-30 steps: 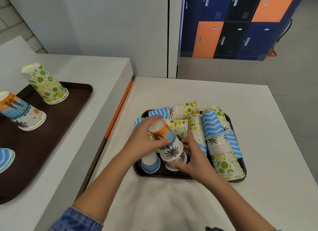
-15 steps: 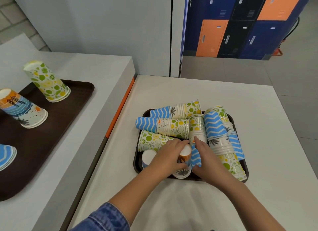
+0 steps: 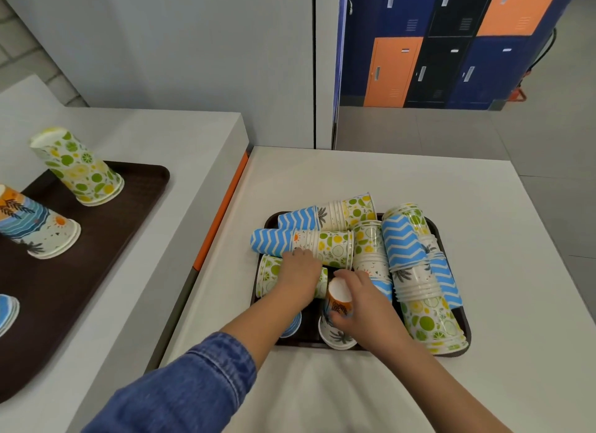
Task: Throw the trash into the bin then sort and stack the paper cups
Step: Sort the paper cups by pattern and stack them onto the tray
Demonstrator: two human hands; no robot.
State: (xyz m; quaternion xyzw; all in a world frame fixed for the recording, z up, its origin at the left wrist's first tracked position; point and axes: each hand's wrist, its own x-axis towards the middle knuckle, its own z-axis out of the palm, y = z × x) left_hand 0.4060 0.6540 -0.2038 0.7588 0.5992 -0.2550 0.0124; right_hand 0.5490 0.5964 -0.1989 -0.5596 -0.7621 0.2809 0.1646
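Observation:
A dark tray on the white table holds several mixed paper cup stacks lying on their sides: blue zigzag, citrus print and palm print. My left hand is closed over a citrus cup lying at the tray's left side. My right hand grips an upside-down orange beach-print cup standing at the tray's front. Part of a blue cup shows under my left wrist.
On the raised counter to the left, a second brown tray carries upside-down sorted stacks: citrus, beach print and blue. An orange strip edges the gap between the counters. Lockers stand behind.
The orange beach-print cup went down to the tray front and passed from my left hand to my right. My left hand shifted left onto the lying citrus cup.

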